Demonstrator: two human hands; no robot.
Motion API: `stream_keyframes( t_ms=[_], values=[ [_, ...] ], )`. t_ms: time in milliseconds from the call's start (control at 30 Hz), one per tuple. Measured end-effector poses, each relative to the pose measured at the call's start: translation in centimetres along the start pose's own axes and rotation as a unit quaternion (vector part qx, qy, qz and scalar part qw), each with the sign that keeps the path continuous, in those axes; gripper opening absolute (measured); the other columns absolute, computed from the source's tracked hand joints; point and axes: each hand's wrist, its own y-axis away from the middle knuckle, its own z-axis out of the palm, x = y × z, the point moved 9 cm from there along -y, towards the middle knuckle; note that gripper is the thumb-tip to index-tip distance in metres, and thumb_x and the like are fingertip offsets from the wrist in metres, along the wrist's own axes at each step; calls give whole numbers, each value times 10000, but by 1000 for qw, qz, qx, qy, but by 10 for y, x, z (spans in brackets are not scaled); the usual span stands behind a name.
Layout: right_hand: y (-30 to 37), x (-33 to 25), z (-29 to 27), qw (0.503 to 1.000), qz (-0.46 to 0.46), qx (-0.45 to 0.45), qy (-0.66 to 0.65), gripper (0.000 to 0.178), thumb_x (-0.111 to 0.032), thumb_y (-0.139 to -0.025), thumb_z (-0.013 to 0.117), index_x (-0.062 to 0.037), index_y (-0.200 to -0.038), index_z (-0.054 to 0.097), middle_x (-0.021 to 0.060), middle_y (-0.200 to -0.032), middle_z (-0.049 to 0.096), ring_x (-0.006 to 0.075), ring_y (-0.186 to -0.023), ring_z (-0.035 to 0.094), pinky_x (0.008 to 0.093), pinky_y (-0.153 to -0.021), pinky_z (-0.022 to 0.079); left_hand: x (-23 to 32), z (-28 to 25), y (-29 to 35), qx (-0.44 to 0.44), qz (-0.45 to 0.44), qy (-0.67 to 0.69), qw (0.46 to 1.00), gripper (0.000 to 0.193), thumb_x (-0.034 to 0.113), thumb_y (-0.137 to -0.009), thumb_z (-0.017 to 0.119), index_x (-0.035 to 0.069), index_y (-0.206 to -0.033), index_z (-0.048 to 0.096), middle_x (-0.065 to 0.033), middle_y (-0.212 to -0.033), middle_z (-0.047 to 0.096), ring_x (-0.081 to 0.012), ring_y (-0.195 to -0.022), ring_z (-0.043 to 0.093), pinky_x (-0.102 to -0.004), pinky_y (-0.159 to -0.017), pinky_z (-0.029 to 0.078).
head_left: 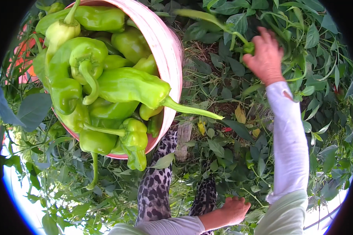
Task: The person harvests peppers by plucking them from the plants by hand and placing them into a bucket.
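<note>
My right hand [264,55] reaches into the leafy plants at the upper right, its fingers partly blurred and curled around a green pepper [248,47]. Only the stem end shows beside the thumb; the hand covers the rest. Low in the view, my left hand [234,210] is loosely closed near my legs, with nothing visible in it. A pinkish-white bucket [172,58] at the upper left is heaped with large, shiny green peppers [125,86]. One long pepper stem sticks out over the bucket's right rim.
Dense pepper plants [223,137] surround me on all sides. A strip of soil and dry stems [200,51] runs right of the bucket. My legs in spotted trousers [157,192] stand below it. Something red-orange [23,58] shows through leaves at the far left.
</note>
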Motion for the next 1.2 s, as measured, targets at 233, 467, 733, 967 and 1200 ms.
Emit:
stream_keyframes(
  t_ms=[233,467,733,967,1200],
  values=[
    [77,129,-3,972,123,-198,-15,395,-160,-679,648,1,-1025,545,200,-1057,583,409,-967,576,456,-858,467,9,5,3,-35,16,7,999,459,330,-844,633,66,-1185,478,-137,-1040,541,-291,-960,567,-446,-703,473],
    [123,67,-77,965,116,-45,-232,349,36,-637,547,-16,-980,506,150,-1145,601,309,-916,610,354,-837,483,11,-1,6,-24,9,6,1000,449,331,-852,615,69,-1197,495,-149,-1069,554,-294,-970,568,-444,-728,469],
    [227,19,-104,712,392,-217,-541,480,4,-746,609,-23,-1208,483,61,-962,587,144,-854,552,269,-774,472,-71,-105,34,448,-70,549,702,533,270,-854,674,16,-1261,441,-151,-1138,603,-261,-1079,584,-354,-886,485],
    [214,-45,-141,739,139,-392,-530,455,-124,-780,623,49,-1192,542,248,-1202,558,380,-1168,524,436,-981,414,-88,-115,29,434,-8,699,569,338,171,-937,594,6,-1225,529,-24,-1001,621,-74,-810,589,-213,-699,487],
    [219,-76,-92,612,178,-477,-605,254,-190,-835,633,43,-772,553,197,-920,671,351,-770,648,382,-691,512,-60,-69,4,154,-143,550,809,300,246,-935,515,-42,-973,592,-115,-672,627,-184,-547,634,-315,-483,492]
  ],
)
